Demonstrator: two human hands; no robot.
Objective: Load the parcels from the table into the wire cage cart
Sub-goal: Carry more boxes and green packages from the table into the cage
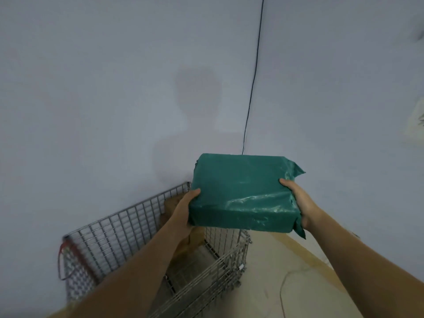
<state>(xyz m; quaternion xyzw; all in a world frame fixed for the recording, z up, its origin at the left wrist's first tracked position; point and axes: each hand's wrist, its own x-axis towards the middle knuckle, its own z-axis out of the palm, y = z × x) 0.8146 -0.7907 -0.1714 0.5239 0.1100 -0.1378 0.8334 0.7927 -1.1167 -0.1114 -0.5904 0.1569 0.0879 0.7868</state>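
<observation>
A box-shaped parcel in green plastic wrap (243, 191) is held in the air in front of me, above the far right part of the wire cage cart (128, 228). My left hand (184, 208) grips its left side and my right hand (300, 203) grips its right side, thumbs on top. The cart stands against the wall, its top open. Brown cardboard parcels (174, 204) lie inside it at the far end, partly hidden by my left arm and the green parcel.
A pale blue wall (114, 88) rises right behind the cart, with a thin black cable (253, 83) running down it. A red strap (68, 251) hangs at the cart's left corner. Beige floor (286, 271) lies to the right of the cart.
</observation>
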